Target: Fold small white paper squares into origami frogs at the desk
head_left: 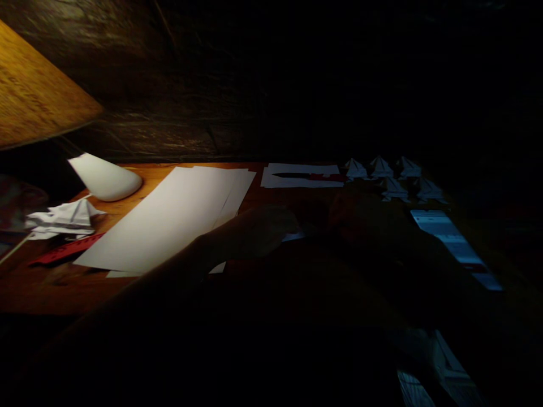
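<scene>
Over the middle of the dark table, my left hand point(274, 226) reaches in with its fingers curled. A small pale piece of paper point(293, 236) shows at its fingertips and seems to be held there. Facing it a little to the right is my right hand point(350, 217), so deep in shadow that its fingers hardly show. Whatever lies between the two hands is too dark to make out. Beside my left forearm lies a stack of white paper sheets point(182, 209).
A knife with a dark blade and red handle point(324, 177) lies on smaller papers point(275, 168). Several folded paper shapes point(380, 168) stand at the back right, near a lit phone point(449, 240). Left are a lampshade point(38, 90), a white lamp base point(108, 178), crumpled paper point(68, 219) and a red strip point(68, 250).
</scene>
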Demonstrator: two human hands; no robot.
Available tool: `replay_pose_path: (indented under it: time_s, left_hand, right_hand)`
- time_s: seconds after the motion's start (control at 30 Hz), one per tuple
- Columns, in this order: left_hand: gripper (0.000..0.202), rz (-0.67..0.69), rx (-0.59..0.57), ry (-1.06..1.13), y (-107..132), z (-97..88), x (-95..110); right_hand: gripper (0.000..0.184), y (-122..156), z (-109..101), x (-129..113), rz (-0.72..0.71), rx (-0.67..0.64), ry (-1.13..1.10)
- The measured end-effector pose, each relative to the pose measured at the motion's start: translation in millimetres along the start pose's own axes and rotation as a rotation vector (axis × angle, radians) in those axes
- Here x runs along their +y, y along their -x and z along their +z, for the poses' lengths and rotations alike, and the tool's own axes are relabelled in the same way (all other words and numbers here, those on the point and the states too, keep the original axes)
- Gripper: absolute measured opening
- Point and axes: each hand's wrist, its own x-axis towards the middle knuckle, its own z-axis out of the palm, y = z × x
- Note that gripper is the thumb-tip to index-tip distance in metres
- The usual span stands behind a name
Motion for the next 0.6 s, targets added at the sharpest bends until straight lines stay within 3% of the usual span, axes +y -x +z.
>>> replay_pose_path:
  time_s: [0.1, 0.6]
  left_hand:
    - [0.052, 0.017, -0.01, 0.07, -1.6, -0.5, -1.5]
    - [0.048, -0.013, -0.061, -0.015, 4.6, -12.2, 6.5]
  right_hand:
    - [0.03, -0.4, 0.5, 0.3, -0.009, -0.025, 0.012]
    - [0.03, -5.2, -6.3, -16.9, 0.073, -0.035, -0.016]
